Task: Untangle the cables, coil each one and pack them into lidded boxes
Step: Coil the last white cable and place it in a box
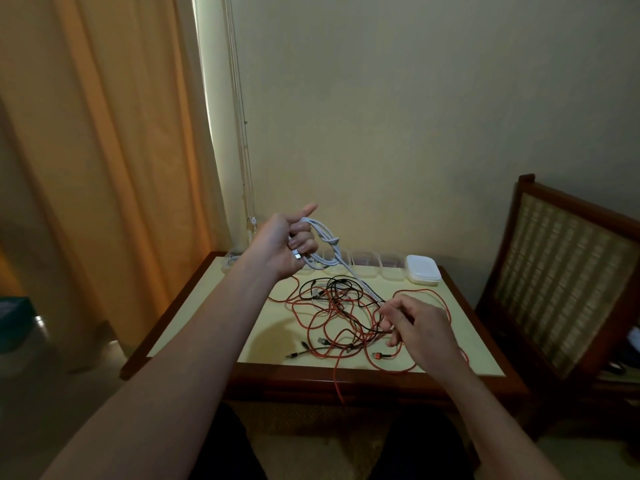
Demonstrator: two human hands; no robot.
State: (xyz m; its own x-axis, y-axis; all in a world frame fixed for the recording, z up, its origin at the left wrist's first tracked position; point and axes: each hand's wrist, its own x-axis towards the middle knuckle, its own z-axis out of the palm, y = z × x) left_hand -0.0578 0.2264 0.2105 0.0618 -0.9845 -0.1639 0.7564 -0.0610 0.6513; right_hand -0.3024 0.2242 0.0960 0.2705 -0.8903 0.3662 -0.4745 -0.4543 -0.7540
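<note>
Your left hand (284, 247) is raised above the far left part of the table (270, 341), fingers curled round several loops of the white cable (325, 244), with the forefinger pointing out. From there the white cable slants down to the middle of the table, where your right hand (415, 323) hovers low with thumb and fingers curled, and seems to pinch its lower stretch. Red cables (311, 320) and black cables (332, 285) lie tangled across the middle of the table, and one red strand hangs over the near edge. Along the far edge stands a row of clear boxes (363, 263), with a stack of white lids (423, 270) at its right end. A chair (561, 271) stands right of the table.
</note>
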